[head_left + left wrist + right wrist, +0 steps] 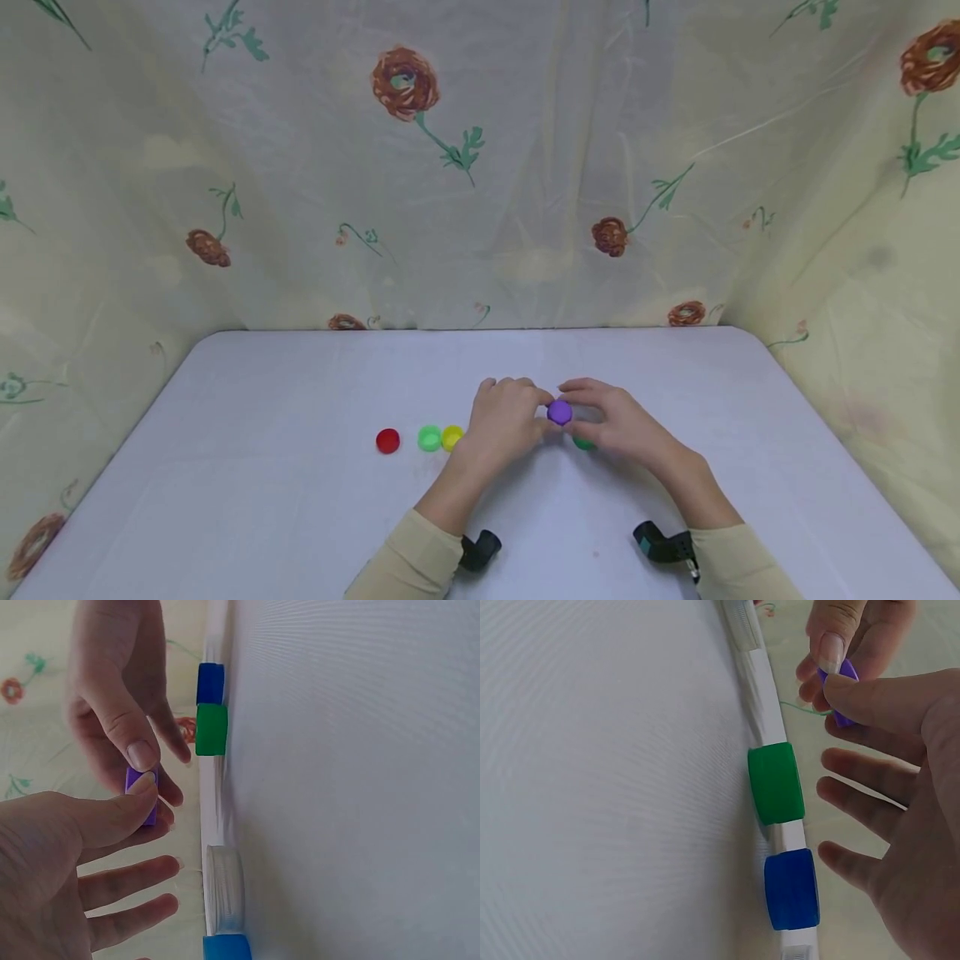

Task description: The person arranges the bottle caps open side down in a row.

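A small purple bottle cap (559, 412) is held above the table between both hands. My left hand (506, 421) pinches it from the left side, thumb and forefinger at its rim. From the other side my right hand (618, 421) pinches it too, so the fingertips of both hands meet around it. In the left wrist view the purple cap (152, 814) is partly covered by the two thumbs. A green cap (583, 443) lies on the table just below the right hand, partly hidden by it.
Left of the hands lie a red cap (387, 441), a light green cap (430, 438) and a yellow cap (452, 437) on the white table (262, 500). The right wrist view also shows a blue cap (791, 889). Flowered cloth (510, 150) hangs behind the table.
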A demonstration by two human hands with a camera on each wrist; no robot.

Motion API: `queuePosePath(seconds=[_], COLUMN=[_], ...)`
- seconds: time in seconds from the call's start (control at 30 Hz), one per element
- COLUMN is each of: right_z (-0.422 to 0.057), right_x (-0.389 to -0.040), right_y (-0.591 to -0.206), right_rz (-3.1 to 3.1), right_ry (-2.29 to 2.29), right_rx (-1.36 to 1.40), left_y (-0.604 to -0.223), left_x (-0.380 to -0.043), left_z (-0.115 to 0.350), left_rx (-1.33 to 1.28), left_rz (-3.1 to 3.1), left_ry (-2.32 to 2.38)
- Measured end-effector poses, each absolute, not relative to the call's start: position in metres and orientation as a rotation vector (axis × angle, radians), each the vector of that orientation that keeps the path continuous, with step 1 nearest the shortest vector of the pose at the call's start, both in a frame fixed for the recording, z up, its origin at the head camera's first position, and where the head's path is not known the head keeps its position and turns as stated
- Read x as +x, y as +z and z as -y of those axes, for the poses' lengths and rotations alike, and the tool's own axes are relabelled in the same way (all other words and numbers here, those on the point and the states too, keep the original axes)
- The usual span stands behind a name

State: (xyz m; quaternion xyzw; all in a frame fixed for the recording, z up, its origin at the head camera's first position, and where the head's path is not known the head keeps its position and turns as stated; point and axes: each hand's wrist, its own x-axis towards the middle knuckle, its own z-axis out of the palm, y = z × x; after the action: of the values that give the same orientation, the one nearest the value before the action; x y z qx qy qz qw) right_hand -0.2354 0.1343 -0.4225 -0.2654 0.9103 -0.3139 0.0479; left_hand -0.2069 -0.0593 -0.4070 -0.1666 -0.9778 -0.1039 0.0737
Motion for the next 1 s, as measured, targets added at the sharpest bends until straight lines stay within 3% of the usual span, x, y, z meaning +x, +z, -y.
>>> queuePosePath(seconds=[1.0], right_z=[-0.1311], right_x=[-0.2369], right_y=[-0.4329], right_rz=[-2.79], right_ry=[-0.835], right_rx=[-0.916], left_y=[-0.4149], left_x=[-0.2037], left_z=[0.0556], left_rx=[-0.52], left_rz=[3.028], left_ry=[-0.292])
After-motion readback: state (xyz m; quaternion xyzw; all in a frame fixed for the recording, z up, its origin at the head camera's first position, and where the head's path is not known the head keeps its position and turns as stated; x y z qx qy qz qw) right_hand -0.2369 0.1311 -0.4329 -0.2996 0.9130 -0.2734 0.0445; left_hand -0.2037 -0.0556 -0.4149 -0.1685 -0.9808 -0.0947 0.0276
